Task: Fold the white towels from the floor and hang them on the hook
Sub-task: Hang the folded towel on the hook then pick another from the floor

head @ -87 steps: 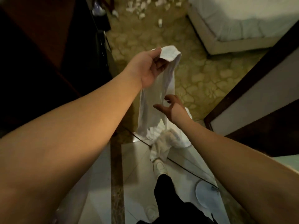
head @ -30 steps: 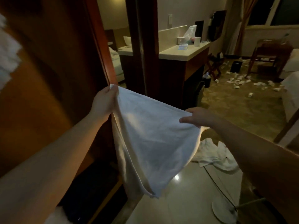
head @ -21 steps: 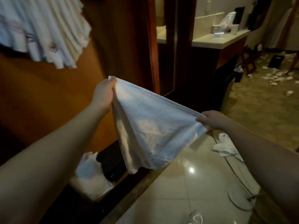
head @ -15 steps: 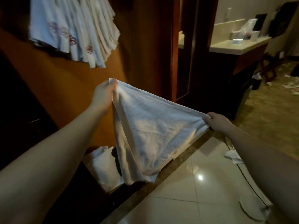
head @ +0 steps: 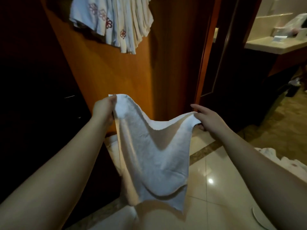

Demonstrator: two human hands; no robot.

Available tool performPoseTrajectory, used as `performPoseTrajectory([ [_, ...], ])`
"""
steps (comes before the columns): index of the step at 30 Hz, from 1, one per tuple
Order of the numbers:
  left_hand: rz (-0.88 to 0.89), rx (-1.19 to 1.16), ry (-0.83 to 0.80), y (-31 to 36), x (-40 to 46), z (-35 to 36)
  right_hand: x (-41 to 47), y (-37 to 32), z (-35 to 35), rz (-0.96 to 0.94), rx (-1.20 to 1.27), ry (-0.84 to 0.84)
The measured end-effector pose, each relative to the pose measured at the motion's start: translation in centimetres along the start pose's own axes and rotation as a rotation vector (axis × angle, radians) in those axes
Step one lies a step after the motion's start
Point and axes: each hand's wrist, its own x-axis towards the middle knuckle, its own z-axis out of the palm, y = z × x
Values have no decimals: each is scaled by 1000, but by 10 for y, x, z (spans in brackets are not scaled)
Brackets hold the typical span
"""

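A white towel [head: 154, 156] hangs in front of me, held up by its two upper corners. My left hand [head: 103, 112] grips the left corner, the higher one. My right hand [head: 206, 119] pinches the right corner between thumb and fingers, with the other fingers stretched forward. The top edge sags between the hands. Above, several towels [head: 114, 22], some with flower embroidery, hang bunched on the orange wooden panel [head: 116, 75]; the hook itself is hidden behind them.
More white cloth lies on the floor behind the towel [head: 113, 143] and at the right edge [head: 272, 156]. A dark cabinet [head: 33, 97] stands at the left, a dark door frame [head: 221, 63] right of the panel. The tiled floor [head: 216, 188] is glossy.
My view has swung left and up toward the hanging towels. My hands have come closer together, so the towel's top edge has gone slack and sags.
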Motion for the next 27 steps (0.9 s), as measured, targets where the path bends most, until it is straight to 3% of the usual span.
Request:
performPoseTrajectory([
  [3, -105, -139, -12, -18, -24, -1, -31, -12, 21, 30, 237, -43],
  [7, -124, -163, -76, -43, -68, 9, -67, -24, 39, 34, 399, -278],
  [11, -42, -52, -198, -62, -107, 23, -84, -34, 45, -137, -50, -436],
  [13, -5, 24, -212, -67, -120, 28, -86, -39, 49, -232, -169, -412],
  [18, 95, 187, -336, -75, -139, 33, -92, -48, 60, -348, -154, -260],
  [27, 92, 79, -571, -74, -136, 29, -92, -51, 68, -391, -275, -104],
])
